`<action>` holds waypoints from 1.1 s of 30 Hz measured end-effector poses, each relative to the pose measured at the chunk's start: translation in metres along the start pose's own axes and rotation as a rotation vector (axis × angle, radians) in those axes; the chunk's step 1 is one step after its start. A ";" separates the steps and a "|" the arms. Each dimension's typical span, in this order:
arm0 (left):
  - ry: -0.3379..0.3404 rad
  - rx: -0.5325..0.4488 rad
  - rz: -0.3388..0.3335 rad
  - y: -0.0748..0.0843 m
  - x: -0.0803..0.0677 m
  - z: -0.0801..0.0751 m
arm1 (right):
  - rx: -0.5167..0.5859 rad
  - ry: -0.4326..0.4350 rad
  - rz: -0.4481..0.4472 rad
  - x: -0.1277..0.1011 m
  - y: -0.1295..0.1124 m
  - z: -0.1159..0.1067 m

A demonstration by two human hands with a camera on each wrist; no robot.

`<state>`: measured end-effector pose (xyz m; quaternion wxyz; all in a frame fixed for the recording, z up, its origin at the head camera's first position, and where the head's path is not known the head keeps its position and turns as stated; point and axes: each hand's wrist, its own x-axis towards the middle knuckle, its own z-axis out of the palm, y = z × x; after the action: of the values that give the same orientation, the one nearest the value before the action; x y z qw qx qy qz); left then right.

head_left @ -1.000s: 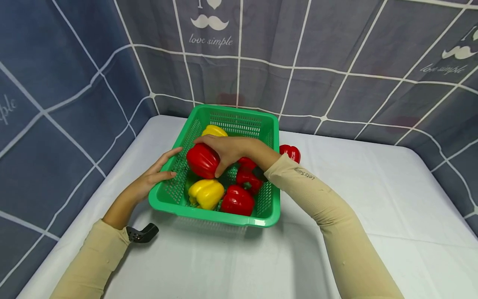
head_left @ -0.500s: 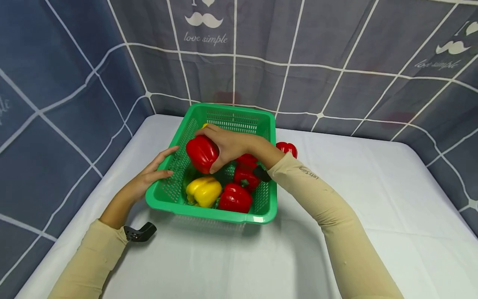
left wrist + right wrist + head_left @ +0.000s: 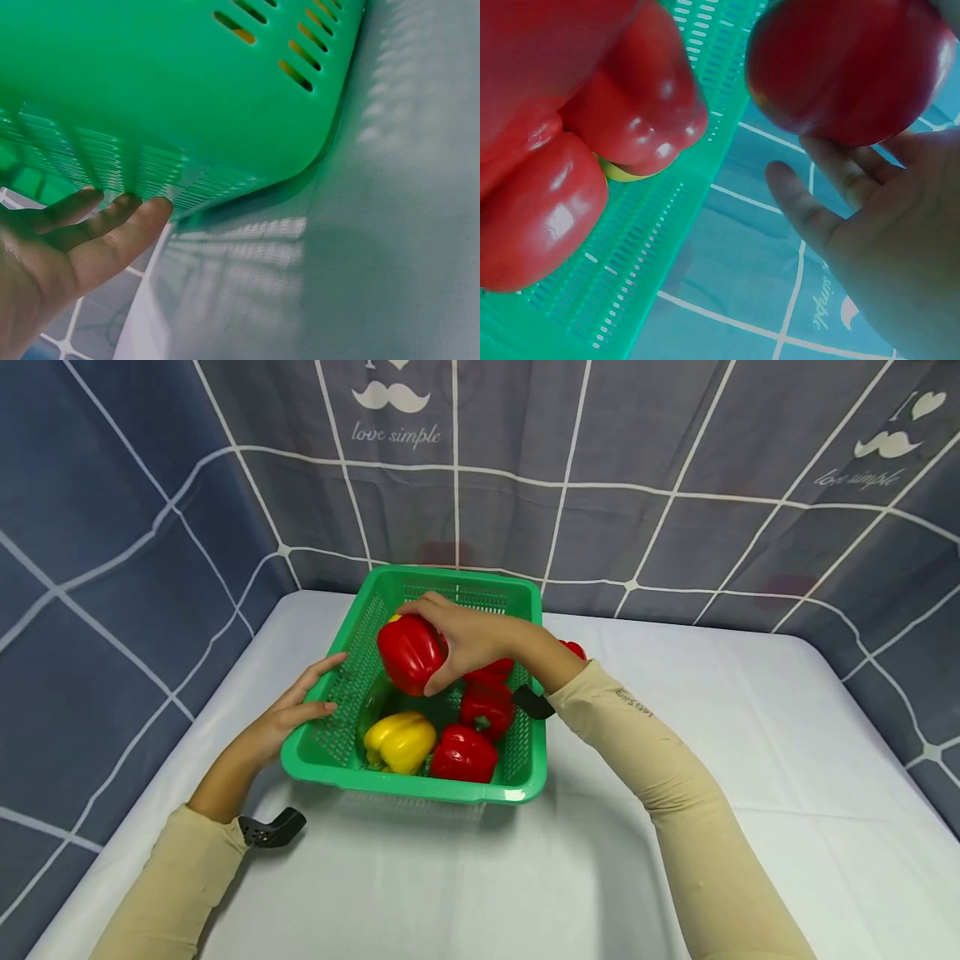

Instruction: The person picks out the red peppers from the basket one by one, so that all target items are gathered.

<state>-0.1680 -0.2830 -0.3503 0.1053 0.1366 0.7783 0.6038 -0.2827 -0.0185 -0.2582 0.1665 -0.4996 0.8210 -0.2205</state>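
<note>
My right hand [image 3: 468, 639] grips a red bell pepper [image 3: 411, 654] over the green plastic basket [image 3: 450, 789], its thumb on the near side and its fingers round the back. In the right wrist view this red pepper [image 3: 847, 67] shows above the fingers. My left hand [image 3: 288, 714] rests at the basket's left rim with index finger and thumb over it. Straight fingers [image 3: 124, 236] lie against the basket's outer wall in the left wrist view. Inside the basket are a yellow bell pepper [image 3: 400, 742], several red bell peppers [image 3: 465, 753] and a long green vegetable [image 3: 372, 702], partly hidden.
Another red bell pepper [image 3: 573, 649] lies outside the basket on the right, mostly behind the right forearm. The white-covered table [image 3: 720, 718] meets a dark grid-patterned curtain [image 3: 510, 435] at the back and left.
The right hand has lifted the red pepper and carried it slightly back and right, covering most of the rear yellow pepper. The left hand stays at the rim. The head view has shifted slightly.
</note>
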 end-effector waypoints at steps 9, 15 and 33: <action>-0.003 -0.002 -0.009 0.001 0.001 0.001 | 0.004 0.051 0.032 -0.020 0.011 -0.010; 0.006 0.025 0.000 -0.001 0.001 0.001 | 0.039 0.073 0.069 -0.032 0.020 -0.013; -0.030 -0.048 0.004 -0.001 -0.003 0.001 | 0.053 0.174 0.132 -0.069 0.040 -0.018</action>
<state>-0.1653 -0.2833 -0.3517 0.1187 0.1446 0.7616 0.6205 -0.2905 0.0628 -0.2600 0.1220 -0.4188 0.8574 -0.2730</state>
